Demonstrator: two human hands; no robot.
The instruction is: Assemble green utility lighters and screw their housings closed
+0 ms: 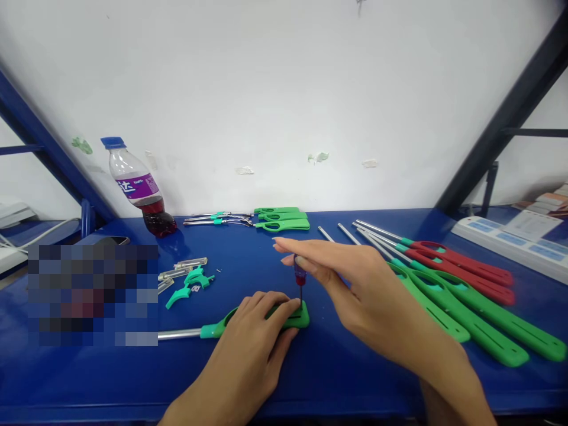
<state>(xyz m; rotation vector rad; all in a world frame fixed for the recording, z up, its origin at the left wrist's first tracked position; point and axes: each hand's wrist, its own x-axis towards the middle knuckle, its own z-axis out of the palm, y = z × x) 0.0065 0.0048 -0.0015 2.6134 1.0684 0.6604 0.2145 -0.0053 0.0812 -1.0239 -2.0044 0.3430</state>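
Facing a scuffed white wall (266, 106) with small patches of flaked paint. Looking down on a broad, glossy blue worktop (346, 384) below it. Showing at right a fanned group of long-barrelled lighters with silver metal barrels: three with green plastic handles (481, 327), two with red plastic handles (488, 288) just behind. Working with two bare hands near the middle: curling the left hand (248, 343) over a green-handled lighter with a teal collar (220, 327), gripping it flat on the worktop, barrel pointing left; holding the right hand (355, 284) palm down above the handle's end, fingers straight and close together. Including a long white power strip (510, 242) at far right. Tilting near the wall at left, a clear plastic bottle of dark red drink, purple-labelled and blue-capped (144, 186). Lining up three more green-handled lighters (284, 225) along the wall. Pinching, between right thumb and fingers, an upright screwdriver with a purple handle and red collar (300, 278), touching its tip to the gripped handle beside the left fingertips. Scattering at left clear plastic pieces (190, 263) and small teal plastic parts (180, 294).
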